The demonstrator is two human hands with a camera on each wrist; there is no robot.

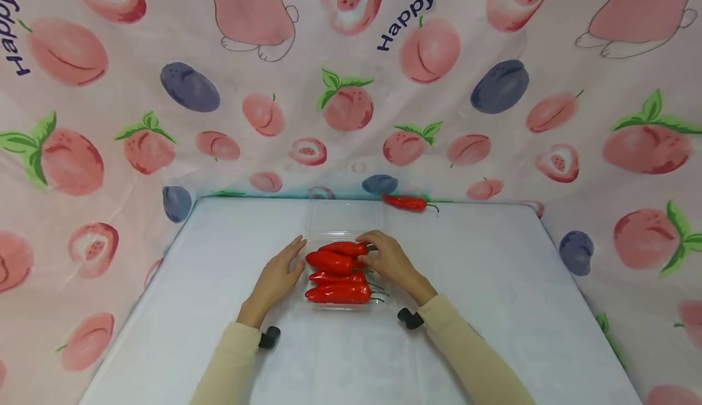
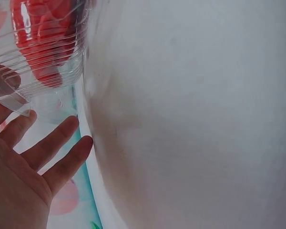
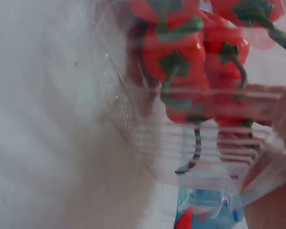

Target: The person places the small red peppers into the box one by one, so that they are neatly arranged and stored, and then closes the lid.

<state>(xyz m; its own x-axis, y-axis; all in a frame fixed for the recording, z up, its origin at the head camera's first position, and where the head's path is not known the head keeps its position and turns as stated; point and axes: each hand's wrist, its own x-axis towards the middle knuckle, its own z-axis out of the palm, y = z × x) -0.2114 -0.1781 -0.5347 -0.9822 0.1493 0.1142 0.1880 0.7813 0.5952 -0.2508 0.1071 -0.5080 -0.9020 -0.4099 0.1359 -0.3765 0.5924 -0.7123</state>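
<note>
Several red peppers (image 1: pixel 337 294) with green stems lie stacked crosswise in a clear plastic clamshell box (image 1: pixel 342 307), its lid (image 1: pixel 347 215) folded back away from me. My right hand (image 1: pixel 393 264) is at the stem end of the farthest pepper (image 1: pixel 341 248), fingertips beyond it and thumb on the near side, holding it there. Stems and the box's ribbed wall (image 3: pixel 195 143) fill the right wrist view, with part of the hand hidden behind the plastic. At the box's left side, my left hand (image 1: pixel 278 276) has its fingers spread; its thumb shows through the clear wall (image 2: pixel 47 62).
One more red pepper (image 1: pixel 404 203) lies at the far edge of the white table (image 1: pixel 466 253), right of the lid. A fruit-patterned cloth (image 1: pixel 296 88) hangs behind the table and along both sides. Small black devices (image 1: pixel 269 337) are worn at both wrists.
</note>
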